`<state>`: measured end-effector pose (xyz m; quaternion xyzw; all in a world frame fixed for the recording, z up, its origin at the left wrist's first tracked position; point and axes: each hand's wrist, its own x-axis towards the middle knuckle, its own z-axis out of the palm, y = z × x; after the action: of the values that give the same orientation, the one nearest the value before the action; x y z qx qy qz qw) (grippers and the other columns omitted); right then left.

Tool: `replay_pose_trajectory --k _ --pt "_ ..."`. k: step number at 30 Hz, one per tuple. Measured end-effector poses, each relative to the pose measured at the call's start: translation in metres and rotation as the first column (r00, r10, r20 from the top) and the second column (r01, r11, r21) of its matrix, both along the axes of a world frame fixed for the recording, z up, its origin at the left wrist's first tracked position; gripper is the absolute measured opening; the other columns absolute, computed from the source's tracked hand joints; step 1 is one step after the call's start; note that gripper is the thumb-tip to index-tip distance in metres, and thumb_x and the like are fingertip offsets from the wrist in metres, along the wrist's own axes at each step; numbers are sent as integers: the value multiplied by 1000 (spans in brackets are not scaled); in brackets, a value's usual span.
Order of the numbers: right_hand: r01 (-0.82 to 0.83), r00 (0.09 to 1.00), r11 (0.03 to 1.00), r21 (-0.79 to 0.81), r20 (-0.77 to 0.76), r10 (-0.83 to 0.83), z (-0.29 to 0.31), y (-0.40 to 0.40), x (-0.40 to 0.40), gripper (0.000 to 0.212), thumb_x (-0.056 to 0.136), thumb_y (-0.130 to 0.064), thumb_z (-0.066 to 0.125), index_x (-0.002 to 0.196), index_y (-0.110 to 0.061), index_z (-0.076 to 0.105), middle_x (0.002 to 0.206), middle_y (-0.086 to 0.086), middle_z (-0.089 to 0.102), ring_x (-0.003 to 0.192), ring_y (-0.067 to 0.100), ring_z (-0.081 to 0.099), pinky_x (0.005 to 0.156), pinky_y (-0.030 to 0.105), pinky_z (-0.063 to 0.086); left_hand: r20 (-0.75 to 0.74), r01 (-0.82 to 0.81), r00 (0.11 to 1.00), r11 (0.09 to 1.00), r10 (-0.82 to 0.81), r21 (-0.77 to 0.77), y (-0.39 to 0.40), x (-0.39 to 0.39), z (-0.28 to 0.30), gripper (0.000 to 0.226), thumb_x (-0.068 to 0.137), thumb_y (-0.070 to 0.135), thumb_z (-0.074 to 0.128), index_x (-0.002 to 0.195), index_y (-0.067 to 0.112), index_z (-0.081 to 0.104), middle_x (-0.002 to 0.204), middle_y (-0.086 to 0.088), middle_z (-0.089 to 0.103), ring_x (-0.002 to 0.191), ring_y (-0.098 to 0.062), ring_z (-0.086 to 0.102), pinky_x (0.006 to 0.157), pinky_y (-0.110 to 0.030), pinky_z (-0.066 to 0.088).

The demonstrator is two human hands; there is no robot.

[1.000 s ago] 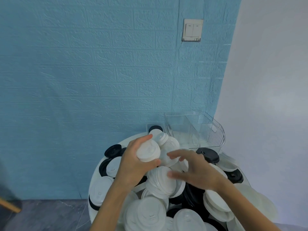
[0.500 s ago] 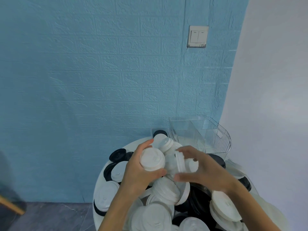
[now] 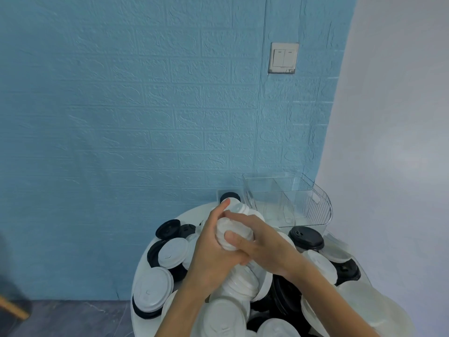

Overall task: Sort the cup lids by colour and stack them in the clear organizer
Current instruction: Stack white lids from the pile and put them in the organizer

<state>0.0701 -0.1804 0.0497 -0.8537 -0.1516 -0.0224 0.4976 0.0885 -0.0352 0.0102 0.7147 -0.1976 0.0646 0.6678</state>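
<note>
the white lids (image 3: 233, 233), held apart a moment ago, now sit pressed into one small stack above the table (image 3: 145, 271), left hand (image 3: 213, 254) and right hand (image 3: 262, 246) both wrapped round it, so it looks ready for the clear organizer (image 3: 291, 203), whose compartments look empty.

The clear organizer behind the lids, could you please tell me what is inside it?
No lids show inside the clear organizer, only its dividers. The hands' white lid stack hides its lower left corner.
</note>
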Motion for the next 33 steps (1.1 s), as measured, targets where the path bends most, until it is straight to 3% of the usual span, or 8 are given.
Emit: replay_pose_trajectory --k 3,9,14,16,19,23,28,33 --pt "-14 998 982 188 -54 25 -2 -2 3 41 86 -27 77 123 -34 62 113 -16 71 108 5 69 89 24 56 30 -23 999 999 22 28 -1 -1 0 99 52 21 96 136 47 51 133 15 60 115 -5 65 86 -28 60" --pt "59 994 950 306 -110 -26 -9 -7 8 55 67 -9 93 116 -19 69 104 -5 75 99 16 74 82 25 58 94 -119 989 988 110 102 -4 1 -2 85 46 49 88 125 57 56 125 18 65 118 -5 62 98 -40 56" --pt "61 980 929 366 -199 14 -4 -20 4 73 76 -37 88 139 -26 53 127 -4 70 104 20 74 92 35 58 80 -127 990 986 118 110 3 2 -3 72 53 45 95 117 49 63 116 13 69 109 -11 65 93 -43 57" --pt "77 991 965 251 -127 -46 -7 -32 0 68 79 -52 80 138 -34 53 131 -9 67 101 15 73 91 36 58 71 -158 986 982 151 108 7 5 -4 69 53 38 97 113 48 64 115 18 67 108 -5 63 93 -36 55" --pt "139 987 980 -144 97 -125 -20 -59 -10 69 68 -72 75 130 -47 56 129 -25 59 106 2 59 90 23 47 66 -172 984 978 165 118 12 7 -6 68 55 27 99 111 45 64 110 28 64 104 3 59 88 -20 51" --pt "30 999 799 -601 7 -33 -39 -76 -20 94 54 -90 68 136 -53 43 127 -35 42 122 0 32 108 29 22 39 -152 988 982 149 116 11 7 -7 67 59 17 98 111 43 64 106 32 61 100 7 57 80 -8 46" --pt "103 995 733 -672 71 -75 -57 -63 -21 89 53 -89 67 129 -49 45 113 -30 50 115 6 32 101 30 23 23 -150 989 984 148 92 7 4 -7 69 54 27 97 107 53 64 112 21 64 102 7 57 85 -17 47" --pt "171 984 855 -490 132 -121 -46 -64 -23 79 58 -76 76 128 -51 51 118 -35 50 120 -3 33 106 27 22 27 -149 989 984 147 97 8 2 -7 69 57 23 98 110 49 64 112 21 64 101 8 57 80 -9 44"
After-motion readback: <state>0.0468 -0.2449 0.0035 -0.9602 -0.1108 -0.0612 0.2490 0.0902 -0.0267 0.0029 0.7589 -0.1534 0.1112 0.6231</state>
